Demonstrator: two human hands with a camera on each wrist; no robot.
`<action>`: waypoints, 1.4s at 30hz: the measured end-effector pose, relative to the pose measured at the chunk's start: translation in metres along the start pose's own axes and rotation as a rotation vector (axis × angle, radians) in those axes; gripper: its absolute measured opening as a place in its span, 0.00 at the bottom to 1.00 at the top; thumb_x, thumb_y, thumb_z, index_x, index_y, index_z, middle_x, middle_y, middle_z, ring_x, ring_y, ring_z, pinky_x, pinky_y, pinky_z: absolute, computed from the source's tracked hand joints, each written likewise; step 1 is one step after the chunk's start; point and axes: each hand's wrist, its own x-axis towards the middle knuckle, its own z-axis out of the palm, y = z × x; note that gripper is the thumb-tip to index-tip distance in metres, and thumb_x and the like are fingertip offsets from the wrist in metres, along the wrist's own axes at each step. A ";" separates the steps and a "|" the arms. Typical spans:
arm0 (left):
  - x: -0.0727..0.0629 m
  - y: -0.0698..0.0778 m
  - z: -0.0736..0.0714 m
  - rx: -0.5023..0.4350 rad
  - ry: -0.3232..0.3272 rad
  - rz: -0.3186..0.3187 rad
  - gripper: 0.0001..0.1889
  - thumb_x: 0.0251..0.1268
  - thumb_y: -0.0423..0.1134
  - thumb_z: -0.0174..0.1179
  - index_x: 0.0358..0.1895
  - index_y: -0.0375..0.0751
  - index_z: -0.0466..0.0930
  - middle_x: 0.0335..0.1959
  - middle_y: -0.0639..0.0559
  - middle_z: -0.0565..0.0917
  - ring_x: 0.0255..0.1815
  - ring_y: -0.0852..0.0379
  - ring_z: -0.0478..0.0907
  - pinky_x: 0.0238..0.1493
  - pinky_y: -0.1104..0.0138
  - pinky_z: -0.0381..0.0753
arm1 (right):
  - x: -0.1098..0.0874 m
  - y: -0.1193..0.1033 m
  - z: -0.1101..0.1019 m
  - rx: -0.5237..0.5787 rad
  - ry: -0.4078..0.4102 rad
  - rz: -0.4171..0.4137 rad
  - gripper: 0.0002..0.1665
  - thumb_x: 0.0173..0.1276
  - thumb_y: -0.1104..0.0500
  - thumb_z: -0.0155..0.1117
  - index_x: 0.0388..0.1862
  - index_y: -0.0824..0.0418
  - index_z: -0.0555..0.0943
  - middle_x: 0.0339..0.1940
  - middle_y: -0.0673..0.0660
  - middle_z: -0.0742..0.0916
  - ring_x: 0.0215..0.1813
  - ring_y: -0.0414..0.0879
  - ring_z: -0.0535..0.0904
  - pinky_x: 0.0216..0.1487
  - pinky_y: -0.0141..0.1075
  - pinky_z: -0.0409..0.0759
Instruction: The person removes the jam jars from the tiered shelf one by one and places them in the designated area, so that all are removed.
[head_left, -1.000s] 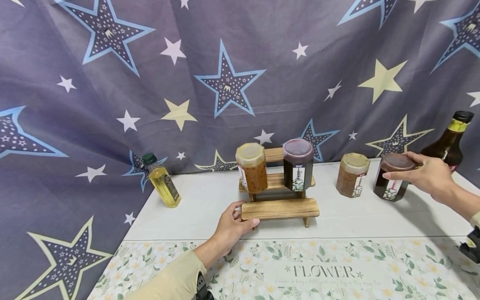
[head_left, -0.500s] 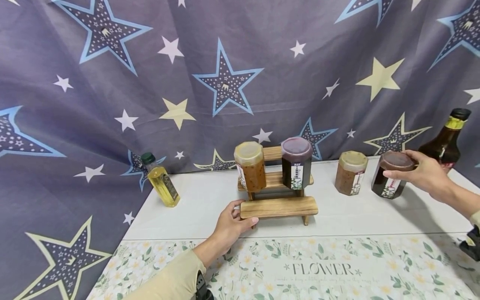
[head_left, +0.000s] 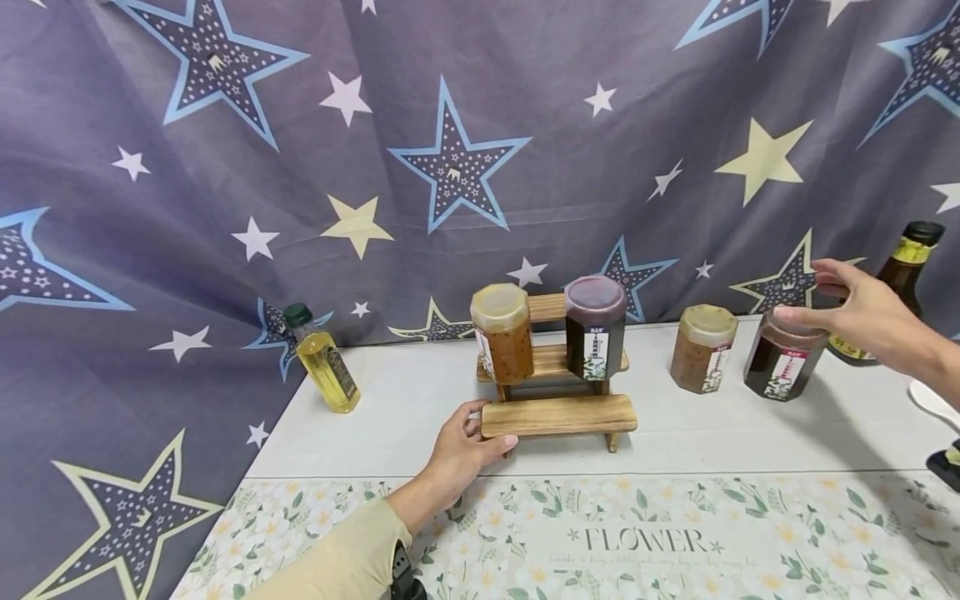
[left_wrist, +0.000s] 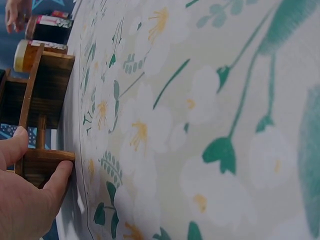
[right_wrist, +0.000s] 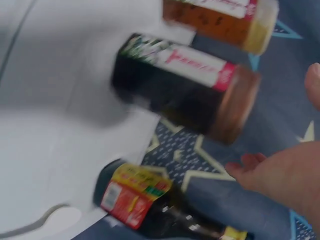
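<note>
My left hand [head_left: 463, 450] grips the left end of the lowest step of a small tiered wooden rack [head_left: 562, 417]; in the left wrist view its thumb and fingers lie around the step's end. On the rack's middle step stand an orange-brown jam jar [head_left: 510, 342] and a dark purple jam jar [head_left: 595, 337]. My right hand [head_left: 881, 317] is raised just over a dark red jam jar [head_left: 786, 358] on the table, fingers parted and holding nothing. The right wrist view shows this hand [right_wrist: 285, 172] apart from the jar's lid. A brown jam jar [head_left: 703, 350] stands left of it.
A dark sauce bottle [right_wrist: 145, 200] stands behind my right hand, a white spoon [head_left: 933, 404] near it. At the left is an oil bottle [head_left: 327, 367] with a green cap. A star-patterned curtain [head_left: 300, 192] hangs behind the table [head_left: 405, 375].
My right hand has let go of the dark red jar and lifted up off its lid. The jar stays in place. My left hand keeps its grip on the rack.
</note>
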 end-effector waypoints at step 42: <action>0.000 0.000 0.000 0.001 0.004 0.002 0.40 0.58 0.30 0.68 0.71 0.31 0.55 0.57 0.35 0.75 0.53 0.46 0.79 0.49 0.60 0.85 | -0.008 -0.163 0.080 0.367 -0.321 -0.330 0.51 0.59 0.57 0.74 0.76 0.56 0.56 0.62 0.61 0.75 0.64 0.52 0.70 0.50 0.30 0.78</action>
